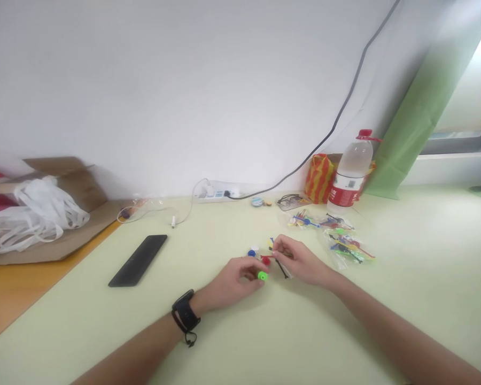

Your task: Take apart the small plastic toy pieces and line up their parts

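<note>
My left hand (242,275), a black watch (186,311) on its wrist, has thumb and fingers closed about a small round green plastic piece (262,276) with a hole in its middle. Just to its right, my right hand (299,260) pinches a thin red plastic stick (266,256). A round red piece (266,261) lies beneath the stick. Blue (251,253) and white (254,247) round pieces sit beyond my left fingers. Under my right hand a black stick (282,269) rests beside a white one, partly hidden.
Clear bags of coloured plastic parts (347,246) lie to the right, before a large water bottle (348,171). A black slab (138,260) is at left, near a cardboard box (64,214) with white bags. A power strip (218,195) stands against the wall.
</note>
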A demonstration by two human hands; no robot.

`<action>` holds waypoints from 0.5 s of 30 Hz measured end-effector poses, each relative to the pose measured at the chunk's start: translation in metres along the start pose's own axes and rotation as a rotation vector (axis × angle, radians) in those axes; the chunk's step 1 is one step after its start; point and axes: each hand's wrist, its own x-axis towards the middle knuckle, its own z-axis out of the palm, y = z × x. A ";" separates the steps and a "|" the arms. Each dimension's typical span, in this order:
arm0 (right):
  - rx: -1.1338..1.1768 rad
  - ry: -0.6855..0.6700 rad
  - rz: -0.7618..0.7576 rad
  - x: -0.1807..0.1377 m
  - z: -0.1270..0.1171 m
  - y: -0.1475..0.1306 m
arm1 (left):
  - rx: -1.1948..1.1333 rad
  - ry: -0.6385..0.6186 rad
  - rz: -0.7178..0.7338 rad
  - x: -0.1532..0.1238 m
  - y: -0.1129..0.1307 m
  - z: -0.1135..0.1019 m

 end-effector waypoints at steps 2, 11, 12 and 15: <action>0.057 -0.055 0.005 -0.002 0.005 -0.005 | 0.042 0.072 0.040 0.003 -0.006 -0.003; -0.065 -0.068 -0.082 -0.006 0.020 -0.001 | -0.197 0.252 -0.086 0.012 -0.023 -0.014; -0.062 -0.048 -0.086 -0.005 0.019 0.002 | -0.205 0.255 -0.094 0.012 -0.022 -0.014; -0.019 0.027 -0.080 -0.002 0.017 0.005 | -0.200 0.255 -0.090 0.011 -0.020 -0.014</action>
